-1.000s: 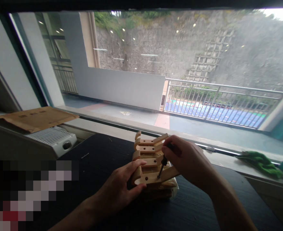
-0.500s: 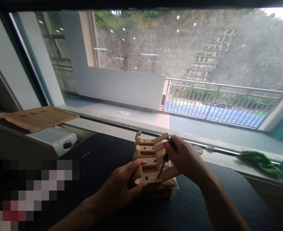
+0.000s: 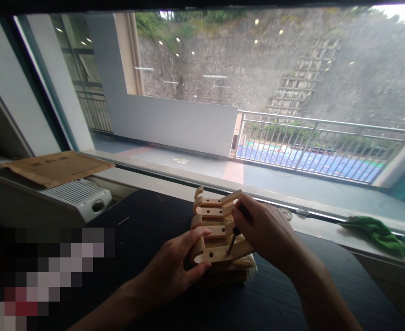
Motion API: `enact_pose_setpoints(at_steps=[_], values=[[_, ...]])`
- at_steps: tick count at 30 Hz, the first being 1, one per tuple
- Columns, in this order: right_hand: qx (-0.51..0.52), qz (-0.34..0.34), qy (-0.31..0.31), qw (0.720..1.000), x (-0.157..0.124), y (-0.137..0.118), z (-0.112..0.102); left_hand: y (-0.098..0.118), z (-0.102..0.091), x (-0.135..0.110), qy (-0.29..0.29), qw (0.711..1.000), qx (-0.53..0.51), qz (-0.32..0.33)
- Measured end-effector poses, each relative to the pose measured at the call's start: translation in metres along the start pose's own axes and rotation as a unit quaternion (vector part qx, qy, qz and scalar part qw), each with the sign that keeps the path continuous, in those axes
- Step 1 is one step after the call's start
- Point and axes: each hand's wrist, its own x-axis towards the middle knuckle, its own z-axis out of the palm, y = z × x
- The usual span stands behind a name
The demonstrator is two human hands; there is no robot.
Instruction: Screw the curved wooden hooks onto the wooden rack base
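A wooden hook rack (image 3: 218, 230) stands on the dark table, with several pale curved hooks in a row, each showing drilled holes. My left hand (image 3: 175, 259) grips the curved end of the nearest hook (image 3: 219, 255), thumb below and fingers above. Closed around a dark handle, my right hand (image 3: 262, 230) holds a screwdriver (image 3: 232, 241) at a slant. Its tip sits at the right-hand hole of that nearest hook. Clear plastic wrap (image 3: 252, 271) shows under the rack's near right side. Any screw at the tip is too small to make out.
Beyond the black tabletop (image 3: 147, 216) runs a window sill with a tape roll (image 3: 285, 214) and a green cloth (image 3: 374, 235). At left, a brown envelope (image 3: 59, 168) lies on a white appliance (image 3: 92, 197). Window glass rises behind the sill.
My right hand and the screwdriver's handle have turned slightly, with the tip still at the same hole. My left hand keeps its grip; the view has shifted a little.
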Motion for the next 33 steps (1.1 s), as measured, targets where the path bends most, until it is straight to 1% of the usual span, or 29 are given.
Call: enact_pose_setpoints(at_steps=[4,7,11,14,18,22,29,33], values=[[-0.007,0.034,0.006,0.999,0.004,0.009,0.006,0.001,0.0,0.0,0.001,1.0,-0.005,-0.005],[-0.016,0.052,0.011,0.998,0.005,0.013,0.006,0.003,0.0,0.0,0.003,1.0,-0.002,-0.015],[0.016,0.019,0.0,1.0,0.0,0.011,-0.003,0.003,0.0,-0.001,0.001,1.0,-0.002,-0.028],[0.042,-0.003,0.004,0.999,-0.005,0.007,-0.009,0.002,-0.001,-0.001,-0.006,0.999,-0.001,-0.032],[0.044,-0.022,0.001,0.999,-0.005,0.002,-0.009,0.003,-0.001,-0.001,-0.007,1.0,0.001,-0.027],[0.042,-0.005,-0.004,0.999,-0.002,0.002,-0.005,0.003,-0.001,-0.001,-0.006,1.0,0.007,-0.022],[0.037,0.054,0.0,0.998,0.003,0.013,0.001,0.0,0.002,-0.001,0.004,1.0,-0.001,-0.007],[0.042,0.034,-0.001,0.999,0.0,0.009,-0.005,0.001,0.001,-0.001,0.001,1.0,0.002,-0.012]])
